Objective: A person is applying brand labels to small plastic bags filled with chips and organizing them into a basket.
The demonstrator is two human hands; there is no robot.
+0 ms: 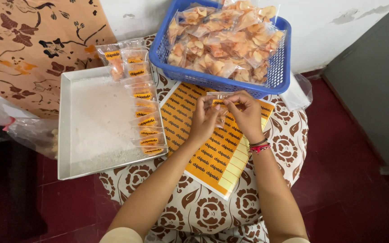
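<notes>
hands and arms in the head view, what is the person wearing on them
Both forearms are bare up to pale cream sleeve edges at the bottom of the frame. The right hand has a stack of thin bracelets at the wrist, dark, red and pink. The left hand shows no bracelet, watch or glove.

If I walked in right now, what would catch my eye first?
Probably the blue basket at the top, heaped with clear packets of orange chips. Below it, the left hand and right hand together pinch a small packet over a yellow sticker sheet. On the left, a metal tray carries a row of labelled packets.
</notes>
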